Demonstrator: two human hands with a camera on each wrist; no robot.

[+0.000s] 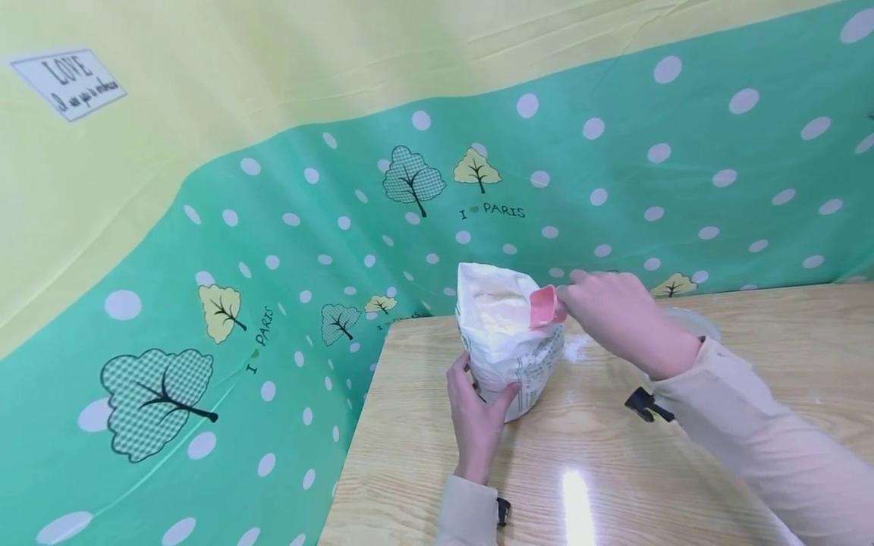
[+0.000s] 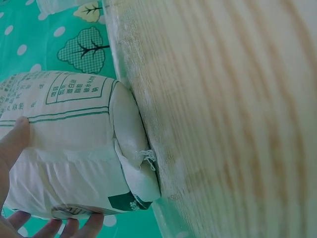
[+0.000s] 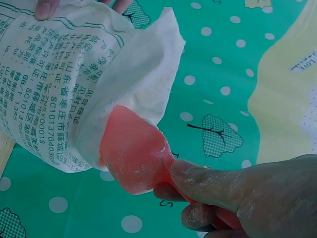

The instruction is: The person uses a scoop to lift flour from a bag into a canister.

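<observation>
A white cloth bag [image 1: 508, 364] of pale powder stands open at the top on the wooden table, with green print on its side. My left hand [image 1: 478, 413] grips its lower part, thumb on the near face and fingers round the far side, as the left wrist view also shows. My right hand [image 3: 247, 198] holds a pink scoop [image 3: 136, 151] by its handle, powder dusting the fingers. The scoop's bowl overlaps the bag's right rim in the head view. Pale powder [image 1: 501, 312] shows inside the bag's mouth.
A clear round bowl [image 1: 693, 322] stands on the wooden table [image 1: 410, 425] behind my right forearm. A green and yellow printed curtain [image 1: 580, 189] hangs behind the table and along its left side.
</observation>
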